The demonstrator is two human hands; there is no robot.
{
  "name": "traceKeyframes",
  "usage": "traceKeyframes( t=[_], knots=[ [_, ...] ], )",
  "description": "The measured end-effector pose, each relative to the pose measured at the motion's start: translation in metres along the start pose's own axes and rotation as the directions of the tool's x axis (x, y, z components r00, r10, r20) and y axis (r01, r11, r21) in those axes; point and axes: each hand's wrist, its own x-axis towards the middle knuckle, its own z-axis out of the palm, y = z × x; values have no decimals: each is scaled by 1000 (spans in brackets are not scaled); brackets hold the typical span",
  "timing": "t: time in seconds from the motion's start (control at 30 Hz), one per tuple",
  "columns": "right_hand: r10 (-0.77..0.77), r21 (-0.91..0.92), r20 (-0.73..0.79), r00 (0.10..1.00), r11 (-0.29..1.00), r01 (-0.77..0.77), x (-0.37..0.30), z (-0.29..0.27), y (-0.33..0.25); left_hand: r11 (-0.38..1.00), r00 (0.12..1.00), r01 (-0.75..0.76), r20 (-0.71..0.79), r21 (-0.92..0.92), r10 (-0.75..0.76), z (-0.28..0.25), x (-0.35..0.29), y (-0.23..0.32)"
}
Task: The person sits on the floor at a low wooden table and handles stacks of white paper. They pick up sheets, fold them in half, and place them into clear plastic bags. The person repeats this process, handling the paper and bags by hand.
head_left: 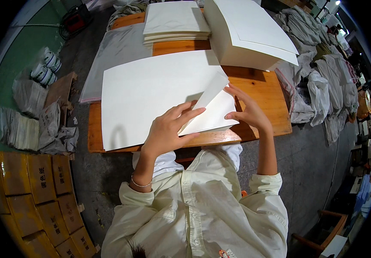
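Note:
A large white sheet of paper point(146, 94) lies across the near part of the wooden table, jutting past its front edge. Its right side is bent into a narrow, raised white flap point(209, 94), with a smaller folded piece point(213, 114) below it. My left hand point(170, 127) rests on the paper with fingers spread, its fingertips at the flap's lower left and its thumb near the front edge. At the right edge, my right hand point(252, 109) has its thumb and fingers apart, fingertips touching the flap's tip and the folded piece.
Behind the sheet stand a stack of cream paper point(174, 32) and a taller white stack point(248, 45) on the wooden table point(254, 86). Clear plastic point(116, 56) covers the left side. Cardboard boxes point(43, 185) sit at left, cloth-like bundles point(323, 77) at right.

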Motion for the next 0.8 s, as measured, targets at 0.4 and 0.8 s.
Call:
traceKeyframes(
  t=[0.4, 0.8],
  knots=[
    [-80, 71, 12, 997, 994, 79, -7, -3, 16, 989, 997, 68, -26, -128, -72, 0, -1, -3],
    [-21, 4, 24, 1000, 1000, 21, 1, 2, 13, 999, 1000, -3, -26, -44, 2, 1, 0, -6]
  ],
)
